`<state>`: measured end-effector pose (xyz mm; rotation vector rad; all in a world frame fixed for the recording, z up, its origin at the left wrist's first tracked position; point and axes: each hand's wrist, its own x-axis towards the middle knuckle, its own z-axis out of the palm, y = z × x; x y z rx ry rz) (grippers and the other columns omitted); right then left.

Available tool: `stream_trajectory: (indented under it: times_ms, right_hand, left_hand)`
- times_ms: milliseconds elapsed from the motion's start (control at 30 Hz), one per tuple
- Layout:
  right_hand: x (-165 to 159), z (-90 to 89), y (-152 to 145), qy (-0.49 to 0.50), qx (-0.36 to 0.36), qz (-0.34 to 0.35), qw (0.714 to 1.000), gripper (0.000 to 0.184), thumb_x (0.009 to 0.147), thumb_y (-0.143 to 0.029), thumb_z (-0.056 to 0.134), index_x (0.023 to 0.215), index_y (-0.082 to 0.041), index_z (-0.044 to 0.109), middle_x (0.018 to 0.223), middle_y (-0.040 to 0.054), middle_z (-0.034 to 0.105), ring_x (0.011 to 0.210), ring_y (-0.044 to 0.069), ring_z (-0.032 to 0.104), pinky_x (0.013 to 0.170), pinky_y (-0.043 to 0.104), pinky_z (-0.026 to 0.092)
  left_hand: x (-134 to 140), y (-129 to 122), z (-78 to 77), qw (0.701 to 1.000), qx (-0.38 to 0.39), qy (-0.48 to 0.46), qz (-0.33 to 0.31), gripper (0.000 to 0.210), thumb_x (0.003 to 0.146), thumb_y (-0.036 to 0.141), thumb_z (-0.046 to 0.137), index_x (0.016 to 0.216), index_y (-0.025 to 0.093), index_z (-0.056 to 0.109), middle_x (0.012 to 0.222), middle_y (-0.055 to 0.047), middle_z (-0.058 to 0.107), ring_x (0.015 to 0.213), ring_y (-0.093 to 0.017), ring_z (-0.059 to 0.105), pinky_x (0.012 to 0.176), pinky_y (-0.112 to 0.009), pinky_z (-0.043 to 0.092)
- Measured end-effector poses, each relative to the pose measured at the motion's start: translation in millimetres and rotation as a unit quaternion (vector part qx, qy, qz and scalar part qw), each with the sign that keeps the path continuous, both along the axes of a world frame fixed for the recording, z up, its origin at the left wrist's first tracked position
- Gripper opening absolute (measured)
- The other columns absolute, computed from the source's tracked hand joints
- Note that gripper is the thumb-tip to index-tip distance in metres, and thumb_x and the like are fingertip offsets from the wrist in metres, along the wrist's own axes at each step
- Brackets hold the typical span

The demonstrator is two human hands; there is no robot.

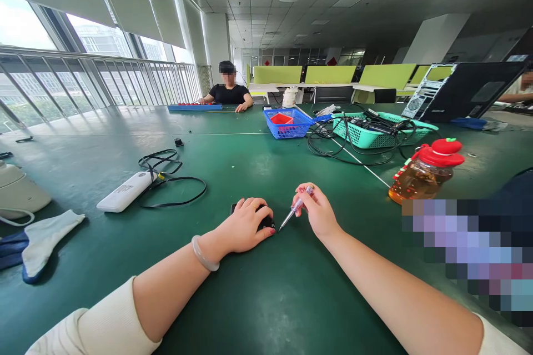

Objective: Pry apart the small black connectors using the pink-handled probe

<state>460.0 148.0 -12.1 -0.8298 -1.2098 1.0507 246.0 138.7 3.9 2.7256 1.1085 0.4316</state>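
Observation:
My left hand (pixel 250 224) lies over a small black object (pixel 266 223), pressing it onto the green tabletop with fingers curled round it; most of that object is hidden, so its kind is unclear. A pale bangle (pixel 204 255) circles my left wrist. In my right hand (pixel 316 208) is a small screwdriver (pixel 295 209) with a clear, purplish handle. Its thin metal shaft slants down to the left, and the tip is close beside the black object's right edge. Whether the tip touches it I cannot tell.
A white power bank (pixel 127 192) with a black cable lies left, beyond a glove (pixel 48 238). Farther back stand a blue basket (pixel 287 131) and a teal basket (pixel 362 138) of cables. A red-lidded bottle (pixel 428 171) is at right. Another person (pixel 229 91) sits across the table.

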Motion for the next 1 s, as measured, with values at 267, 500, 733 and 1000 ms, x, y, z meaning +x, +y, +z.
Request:
stream_trajectory:
  times_ms: [267, 500, 733, 1000]
  right_hand:
    - [0.1, -1.6, 1.6, 0.015, -0.021, -0.006, 1.000, 0.034, 0.079, -0.052, 0.067, 0.082, -0.021, 0.053, 0.058, -0.0043, 0.059, 0.043, 0.011, 0.051, 0.048, 0.026, 0.043]
    - [-0.7, -1.3, 1.1, 0.019, -0.024, 0.005, 1.000, 0.035, 0.077, -0.052, 0.069, 0.081, -0.021, 0.053, 0.058, -0.0042, 0.060, 0.043, 0.011, 0.051, 0.048, 0.026, 0.043]
    - [-1.7, -2.3, 3.9, 0.019, -0.031, 0.003, 0.999, 0.036, 0.075, -0.052, 0.070, 0.080, -0.021, 0.052, 0.057, -0.0041, 0.060, 0.043, 0.011, 0.051, 0.048, 0.026, 0.043]
    - [-1.0, -3.4, 3.2, 0.015, -0.037, -0.007, 0.999, 0.036, 0.075, -0.052, 0.070, 0.081, -0.021, 0.053, 0.058, -0.0036, 0.060, 0.044, 0.011, 0.050, 0.049, 0.027, 0.043]
  left_hand:
    - [-13.3, -28.1, 3.9, 1.000, -0.021, -0.003, 0.017, 0.023, 0.092, 0.041, 0.050, 0.107, 0.025, 0.056, 0.117, -0.007, 0.053, 0.111, -0.024, 0.049, 0.104, -0.049, 0.038]
    - [-80.9, -71.2, 8.7, 0.996, -0.024, 0.019, 0.089, 0.022, 0.092, 0.040, 0.047, 0.106, 0.026, 0.057, 0.121, -0.006, 0.054, 0.114, -0.023, 0.050, 0.103, -0.044, 0.042]
    - [-190.8, -72.3, -6.8, 0.949, 0.036, 0.050, 0.308, 0.037, 0.089, 0.052, 0.041, 0.106, 0.025, 0.061, 0.115, -0.008, 0.059, 0.109, -0.027, 0.055, 0.100, -0.046, 0.043]
    - [-267.0, -78.2, -9.3, 0.923, 0.043, 0.073, 0.375, 0.049, 0.083, 0.059, 0.041, 0.106, 0.022, 0.063, 0.120, -0.010, 0.063, 0.113, -0.027, 0.057, 0.106, -0.045, 0.038]
